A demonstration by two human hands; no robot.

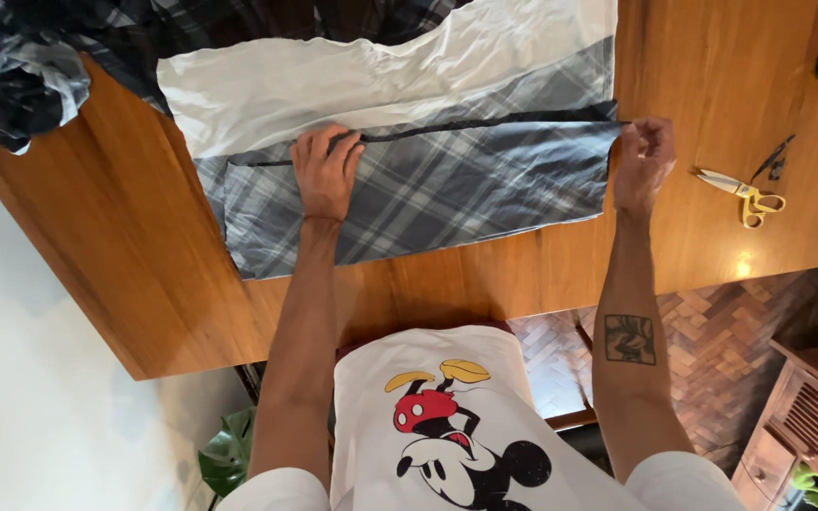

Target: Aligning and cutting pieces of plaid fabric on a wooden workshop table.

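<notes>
Head view, looking down on a wooden table [731, 85]. A grey plaid fabric [447, 189] lies flat at the centre of the table, its upper edge folded over along a dark line; a white fabric [333, 76] lies just beyond it, toward 12 o'clock, touching or slipping under the plaid (which of the two cannot be told).

The left hand [326, 170] rests palm down on the fold line, fingers spread and pressing the cloth flat, grasping nothing. The right hand [644, 159], at 3 o'clock from the left, is clenched on the right end of the folded edge, pinching the plaid fabric between thumb and fingers and drawing it taut.

Step in hand, as judged: a straight fold is being set along the top edge of the plaid piece, one hand anchoring and the other tensioning. The next move would call for keeping the edge level between both hands while the crease is pressed down along its length; slack at either end would skew the fold.

Yellow-handled scissors [745, 194] lie at 3 o'clock of the right hand, near but apart. A dark plaid heap [30, 66] sits at 10 o'clock.
</notes>
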